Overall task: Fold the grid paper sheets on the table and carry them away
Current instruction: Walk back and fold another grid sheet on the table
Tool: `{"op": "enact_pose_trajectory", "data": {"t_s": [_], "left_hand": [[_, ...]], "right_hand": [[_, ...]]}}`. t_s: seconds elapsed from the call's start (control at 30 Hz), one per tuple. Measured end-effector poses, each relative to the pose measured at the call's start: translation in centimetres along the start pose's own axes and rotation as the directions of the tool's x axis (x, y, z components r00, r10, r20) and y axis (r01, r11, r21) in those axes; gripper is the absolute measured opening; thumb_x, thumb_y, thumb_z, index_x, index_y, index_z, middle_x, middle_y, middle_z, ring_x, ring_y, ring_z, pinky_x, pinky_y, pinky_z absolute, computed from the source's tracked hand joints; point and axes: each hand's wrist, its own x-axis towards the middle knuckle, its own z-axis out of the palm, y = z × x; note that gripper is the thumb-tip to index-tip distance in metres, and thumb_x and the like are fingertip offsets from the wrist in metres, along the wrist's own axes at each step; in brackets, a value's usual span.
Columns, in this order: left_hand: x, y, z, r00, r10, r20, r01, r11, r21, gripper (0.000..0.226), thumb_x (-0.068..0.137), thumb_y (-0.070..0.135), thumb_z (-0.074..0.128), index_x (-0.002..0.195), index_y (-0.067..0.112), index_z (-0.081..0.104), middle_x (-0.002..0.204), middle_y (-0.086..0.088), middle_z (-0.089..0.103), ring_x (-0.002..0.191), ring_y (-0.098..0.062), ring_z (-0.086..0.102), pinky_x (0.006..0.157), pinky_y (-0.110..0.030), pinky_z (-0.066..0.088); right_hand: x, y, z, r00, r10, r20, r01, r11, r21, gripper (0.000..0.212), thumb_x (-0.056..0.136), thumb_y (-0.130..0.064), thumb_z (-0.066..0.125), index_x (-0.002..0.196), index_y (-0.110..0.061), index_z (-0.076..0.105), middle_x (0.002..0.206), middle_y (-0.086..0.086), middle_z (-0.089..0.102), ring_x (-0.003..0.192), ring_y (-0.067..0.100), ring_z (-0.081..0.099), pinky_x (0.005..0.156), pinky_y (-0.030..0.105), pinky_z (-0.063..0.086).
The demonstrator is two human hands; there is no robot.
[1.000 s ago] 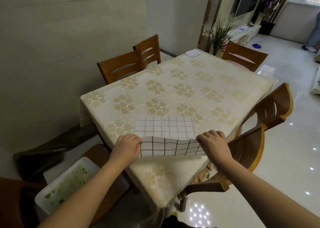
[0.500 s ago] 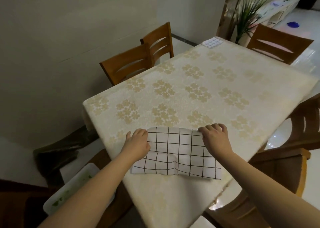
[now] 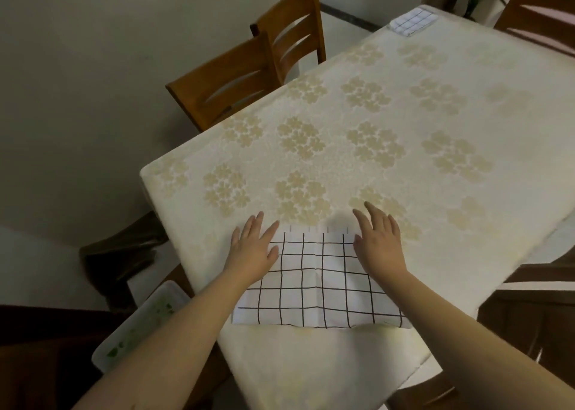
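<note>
A white sheet with a black grid [image 3: 314, 280] lies folded over on itself at the near end of the table [image 3: 404, 167], which wears a cream cloth with gold flowers. My left hand [image 3: 253, 247] rests flat on the sheet's far left corner, fingers spread. Flat on the far right corner lies my right hand [image 3: 378, 241], fingers also apart. Neither hand grips anything. A second, smaller folded grid sheet [image 3: 412, 23] sits at the table's far corner.
Two wooden chairs [image 3: 249, 67] stand along the table's left side, and another chair [image 3: 541, 8] at the far right. A white tray with green scraps [image 3: 137, 325] sits low at the left. A wall runs close on the left.
The near edge of the sheet was lifted and laid over onto the far half. My hands let go of the edge and now press flat on it. The view tipped downward.
</note>
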Motion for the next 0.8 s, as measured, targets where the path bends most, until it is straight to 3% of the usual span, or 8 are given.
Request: {"op": "enact_pose_trajectory", "data": {"t_s": [0.1,0.2,0.33,0.5,0.7,0.8], "left_hand": [[-1.8,1.3,1.6,0.991,0.071,-0.111,-0.075,0.997,-0.025,0.062,0.097,0.046,0.016,0.156,0.027,0.012,0.164,-0.003,-0.003,0.151,-0.021,-0.001,0.122,-0.038,-0.001],[-6.0,2.9,5.3,0.977,0.109,-0.185,-0.128,0.987,-0.099,0.059,0.099,0.042,0.022,0.155,0.023,0.02,0.164,0.0,0.008,0.151,-0.018,0.006,0.122,-0.035,0.005],[-11.0,3.1,10.7,0.988,0.096,-0.118,-0.109,0.987,-0.114,0.058,0.103,0.042,0.019,0.156,0.018,0.018,0.163,-0.003,0.015,0.149,-0.019,0.019,0.117,-0.04,0.016],[-10.9,1.4,12.3,0.994,0.095,-0.05,-0.098,0.994,-0.05,0.061,0.102,0.047,0.012,0.156,0.019,0.017,0.163,-0.004,0.016,0.149,-0.021,0.015,0.115,-0.041,0.016],[-8.3,-0.3,11.9,0.99,0.137,-0.022,-0.136,0.991,0.008,0.061,0.101,0.053,0.011,0.157,0.029,0.004,0.165,0.0,0.001,0.151,-0.021,-0.001,0.117,-0.044,0.006],[-7.7,-1.0,12.0,0.988,0.155,0.021,-0.155,0.988,0.02,0.061,0.101,0.054,0.007,0.156,0.029,0.011,0.164,-0.003,0.01,0.15,-0.023,0.006,0.116,-0.045,0.004]], "right_hand": [[-3.4,-1.7,0.3,0.999,-0.041,-0.014,0.042,0.998,0.056,0.06,0.085,-0.016,0.065,0.141,-0.01,0.046,0.152,0.015,0.038,0.139,0.033,0.036,0.114,0.052,0.026],[-9.0,-4.2,0.8,0.989,-0.146,-0.039,0.148,0.986,0.079,0.056,0.089,-0.028,0.05,0.143,-0.012,0.045,0.153,0.01,0.039,0.14,0.028,0.037,0.113,0.05,0.025],[-15.5,-6.4,2.5,0.946,-0.311,0.093,0.306,0.95,0.065,0.059,0.09,-0.035,0.046,0.146,-0.016,0.044,0.156,0.003,0.036,0.143,0.022,0.034,0.112,0.047,0.024],[-16.4,-6.8,4.1,0.937,-0.27,0.22,0.274,0.962,0.012,0.058,0.095,-0.04,0.04,0.147,-0.015,0.042,0.157,0.003,0.032,0.143,0.022,0.033,0.113,0.047,0.023],[-14.7,-6.9,4.7,0.952,-0.161,0.26,0.185,0.98,-0.073,0.061,0.099,-0.047,0.035,0.151,-0.017,0.033,0.159,0.004,0.027,0.147,0.023,0.024,0.116,0.049,0.018],[-15.3,-7.0,4.9,0.945,-0.105,0.311,0.144,0.984,-0.105,0.06,0.1,-0.049,0.032,0.152,-0.018,0.03,0.16,0.005,0.026,0.148,0.024,0.021,0.117,0.049,0.014]]}}
